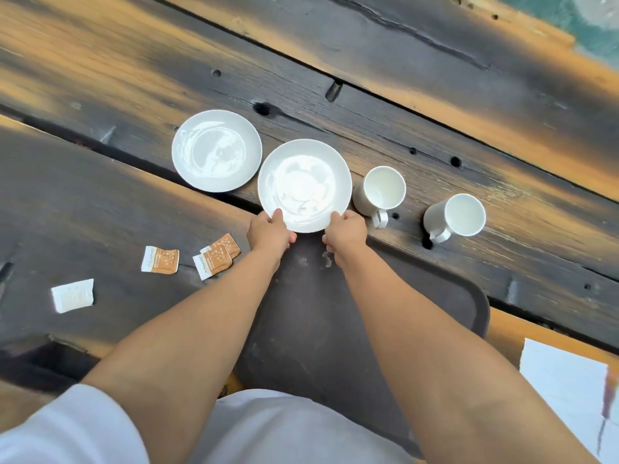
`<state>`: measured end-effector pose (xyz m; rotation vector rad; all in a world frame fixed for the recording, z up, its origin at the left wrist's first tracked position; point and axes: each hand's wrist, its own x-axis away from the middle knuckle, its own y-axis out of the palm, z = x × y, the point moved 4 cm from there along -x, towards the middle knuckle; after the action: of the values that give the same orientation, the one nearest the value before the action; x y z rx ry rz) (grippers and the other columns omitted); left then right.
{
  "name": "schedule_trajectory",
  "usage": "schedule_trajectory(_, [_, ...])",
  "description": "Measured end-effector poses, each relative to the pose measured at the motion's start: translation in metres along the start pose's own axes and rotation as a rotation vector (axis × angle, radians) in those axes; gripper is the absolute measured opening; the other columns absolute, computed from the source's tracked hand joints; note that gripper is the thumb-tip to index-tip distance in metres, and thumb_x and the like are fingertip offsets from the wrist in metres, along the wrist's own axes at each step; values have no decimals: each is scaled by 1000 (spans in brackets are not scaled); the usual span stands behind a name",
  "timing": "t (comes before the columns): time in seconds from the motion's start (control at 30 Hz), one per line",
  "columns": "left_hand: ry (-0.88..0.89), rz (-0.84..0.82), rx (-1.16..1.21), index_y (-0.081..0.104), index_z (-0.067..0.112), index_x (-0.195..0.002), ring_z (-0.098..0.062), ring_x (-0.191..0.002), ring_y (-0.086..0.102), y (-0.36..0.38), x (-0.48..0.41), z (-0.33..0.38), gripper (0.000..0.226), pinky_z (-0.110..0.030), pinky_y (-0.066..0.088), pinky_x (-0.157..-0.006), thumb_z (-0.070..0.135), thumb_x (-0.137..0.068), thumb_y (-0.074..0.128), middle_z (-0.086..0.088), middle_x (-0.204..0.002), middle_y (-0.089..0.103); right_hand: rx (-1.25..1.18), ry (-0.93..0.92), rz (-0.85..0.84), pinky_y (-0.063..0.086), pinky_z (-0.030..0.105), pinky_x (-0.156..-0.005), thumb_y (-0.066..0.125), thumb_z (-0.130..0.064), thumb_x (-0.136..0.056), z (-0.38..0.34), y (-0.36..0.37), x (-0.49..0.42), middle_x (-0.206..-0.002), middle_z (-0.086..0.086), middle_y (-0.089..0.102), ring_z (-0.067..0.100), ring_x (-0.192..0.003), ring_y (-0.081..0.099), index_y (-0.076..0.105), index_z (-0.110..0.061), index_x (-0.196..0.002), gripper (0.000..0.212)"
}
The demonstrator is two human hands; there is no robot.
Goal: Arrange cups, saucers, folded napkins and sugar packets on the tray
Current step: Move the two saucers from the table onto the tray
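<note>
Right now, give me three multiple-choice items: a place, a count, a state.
1. Where are the sugar packets? A on the table left of the tray; B on the tray; C in a bowl.
2. How many cups? A one; B two; C four.
3. The nearer saucer is: A upside down; B under a cup; C held by the left hand and right hand.
Answers: 1 A, they lie on wood; 2 B, both stand right of that saucer; 3 C, thumbs sit on its near rim.
</note>
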<state>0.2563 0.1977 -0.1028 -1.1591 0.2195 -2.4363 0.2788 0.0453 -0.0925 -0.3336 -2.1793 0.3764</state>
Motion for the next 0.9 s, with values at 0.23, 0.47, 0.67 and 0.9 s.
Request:
schedule_trajectory(0.23, [51,-47,-69,61,12,-96,-18,-49,50,2,46,-34,27,-26,47,-59,31,-103,42,-8,-57,64,-92,52,41,27,19,-36,44,-16,-98,50,-35,35,-64,7,45,18,-42,41,35,-16,-65,34])
schedule_trajectory(0.47, [53,-59,-163,62,13,-90,-20,-55,54,11,97,-83,31,-30,52,-63,33,-101,41,-4,-55,67,-166,113,53,23,18,-36,44,-14,-99,113,-73,63,-60,5,39,16,-40,36,30,-17,-66,36])
schedule_trajectory(0.67, [57,-92,-247,56,13,-83,-18,-54,54,31,144,-109,30,-27,44,-56,31,-102,41,-6,-62,69,-205,152,66,24,21,-37,43,-15,-100,156,-117,82,-57,4,39,15,-40,33,32,-16,-67,35])
schedule_trajectory(0.9, [58,-141,-276,60,8,-94,-20,-56,54,73,181,-128,30,-29,51,-63,30,-100,41,-7,-62,69,-240,176,101,26,23,-39,45,-17,-100,187,-173,83,-57,5,44,17,-44,38,35,-16,-66,35])
